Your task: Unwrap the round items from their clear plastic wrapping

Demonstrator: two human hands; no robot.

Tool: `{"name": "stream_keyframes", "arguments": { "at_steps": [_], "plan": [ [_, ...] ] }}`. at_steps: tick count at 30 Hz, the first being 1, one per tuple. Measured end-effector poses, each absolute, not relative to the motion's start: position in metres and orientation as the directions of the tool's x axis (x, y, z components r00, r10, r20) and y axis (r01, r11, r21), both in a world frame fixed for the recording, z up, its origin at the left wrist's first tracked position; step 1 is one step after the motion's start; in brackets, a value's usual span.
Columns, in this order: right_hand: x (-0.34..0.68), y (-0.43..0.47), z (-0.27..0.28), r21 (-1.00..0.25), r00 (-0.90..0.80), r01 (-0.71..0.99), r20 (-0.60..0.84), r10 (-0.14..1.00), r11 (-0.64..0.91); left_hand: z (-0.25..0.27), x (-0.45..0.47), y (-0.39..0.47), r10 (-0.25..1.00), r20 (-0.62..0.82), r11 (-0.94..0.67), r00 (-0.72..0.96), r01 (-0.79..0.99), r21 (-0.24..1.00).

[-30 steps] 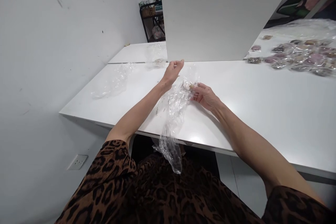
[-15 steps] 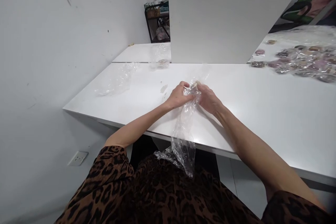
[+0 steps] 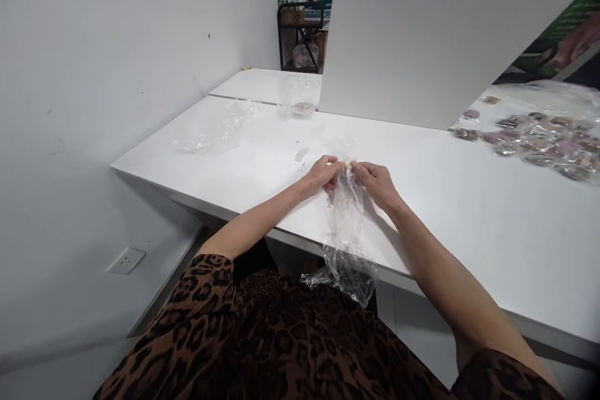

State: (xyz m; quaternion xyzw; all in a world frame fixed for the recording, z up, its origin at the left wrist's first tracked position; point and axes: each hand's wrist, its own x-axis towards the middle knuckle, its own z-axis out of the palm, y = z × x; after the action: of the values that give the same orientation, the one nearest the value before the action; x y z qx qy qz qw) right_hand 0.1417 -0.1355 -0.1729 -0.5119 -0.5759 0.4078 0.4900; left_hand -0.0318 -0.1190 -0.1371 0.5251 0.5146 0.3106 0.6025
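Observation:
Both hands meet over the white table (image 3: 262, 165) at a long piece of clear plastic wrap (image 3: 347, 219). My left hand (image 3: 323, 174) pinches the wrap's gathered upper part from the left. On the other side, the thumb and fingers of my right hand (image 3: 375, 181) close on the same spot. Between the fingertips shows a small pale yellowish bit, too small to name. From there the wrap runs down across the table and hangs over the front edge, crumpled above my lap. A little of it also spreads beyond the fingers.
Loose clear wrap (image 3: 218, 131) lies on the left of the table, and a small wrapped item (image 3: 304, 109) sits near the upright white panel (image 3: 394, 37). Many wrapped pieces (image 3: 548, 137) are heaped at the right. Behind stands a black shelf (image 3: 302, 31); a wall (image 3: 94, 106) borders the left.
My fingers have drawn together into a pinch at the gathered top of the wrap, where before they were bunched around it. The camera view has turned slightly.

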Motion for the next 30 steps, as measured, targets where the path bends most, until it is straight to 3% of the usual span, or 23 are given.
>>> {"name": "stream_keyframes", "arguments": {
  "at_steps": [5,10,12,17,20,23,26,30],
  "plan": [
    [0.14,-0.152,-0.159,-0.963,0.112,0.269,0.048,0.993,0.017,-0.141,-0.032,-0.116,0.919,-0.293,0.294,0.265,0.037,0.955],
    [0.132,-0.183,-0.151,-0.84,0.029,0.542,0.042,0.999,0.02,-0.157,-0.035,-0.113,0.934,-0.222,0.254,0.282,-0.082,0.964],
    [0.134,-0.187,-0.156,-0.819,0.059,0.573,0.048,0.997,0.005,-0.16,-0.036,-0.111,0.936,-0.218,0.25,0.277,-0.084,0.965],
    [0.148,-0.179,-0.153,-0.927,0.161,0.373,0.013,0.987,-0.048,-0.157,-0.037,-0.108,0.926,-0.284,0.319,0.248,-0.115,0.941],
    [0.148,-0.174,-0.129,-0.982,0.226,0.186,0.078,0.971,0.036,-0.154,-0.04,-0.108,0.893,-0.35,0.416,0.284,-0.22,0.882],
    [0.142,-0.171,-0.097,-0.989,0.262,0.052,0.145,0.954,0.136,-0.153,-0.044,-0.108,0.827,-0.394,0.542,0.401,-0.385,0.747],
    [0.134,-0.168,-0.069,-0.976,0.262,0.046,0.217,0.94,0.212,-0.151,-0.047,-0.108,0.762,-0.423,0.642,0.491,-0.484,0.595],
    [0.127,-0.162,-0.043,-0.951,0.21,0.099,0.309,0.928,0.294,-0.148,-0.049,-0.109,0.736,-0.406,0.669,0.542,-0.496,0.553]
  ]
}}
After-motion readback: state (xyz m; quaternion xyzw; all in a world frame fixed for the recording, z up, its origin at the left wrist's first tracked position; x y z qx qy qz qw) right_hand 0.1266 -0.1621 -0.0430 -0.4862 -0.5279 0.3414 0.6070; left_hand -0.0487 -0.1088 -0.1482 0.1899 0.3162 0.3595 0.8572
